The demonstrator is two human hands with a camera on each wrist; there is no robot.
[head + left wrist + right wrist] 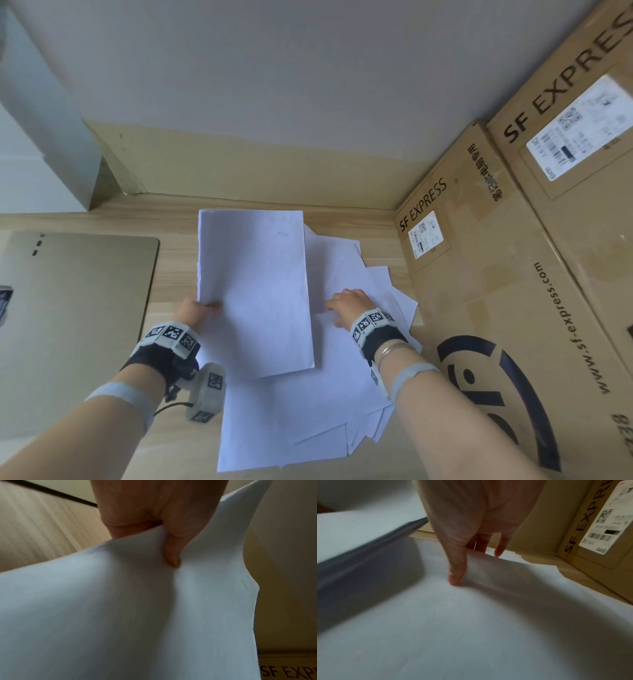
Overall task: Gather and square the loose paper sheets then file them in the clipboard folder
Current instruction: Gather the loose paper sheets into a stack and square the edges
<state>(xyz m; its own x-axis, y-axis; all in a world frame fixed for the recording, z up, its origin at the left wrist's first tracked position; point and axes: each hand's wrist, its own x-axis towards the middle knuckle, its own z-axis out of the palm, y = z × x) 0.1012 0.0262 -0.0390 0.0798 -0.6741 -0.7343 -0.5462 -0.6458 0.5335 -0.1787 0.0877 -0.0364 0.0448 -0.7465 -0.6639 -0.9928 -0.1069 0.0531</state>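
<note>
My left hand (208, 306) pinches the left edge of a squared stack of white sheets (255, 291), lifted above the table. In the left wrist view its thumb (172, 555) presses into the top sheet of the stack (120, 615). To the right, my right hand (337, 308) is on the loose sheets (308, 414) spread over the table. In the right wrist view the right hand (471, 562) pinches a raised sheet (488, 601), thumb (455, 577) on top and fingers behind its edge. The tan clipboard folder (78, 308) lies shut on the left.
Large SF Express cardboard boxes (513, 274) wall off the right side, close to the loose sheets. A cardboard panel (274, 171) stands along the back of the wooden table (178, 274). The held stack (351, 531) hangs left of the right hand.
</note>
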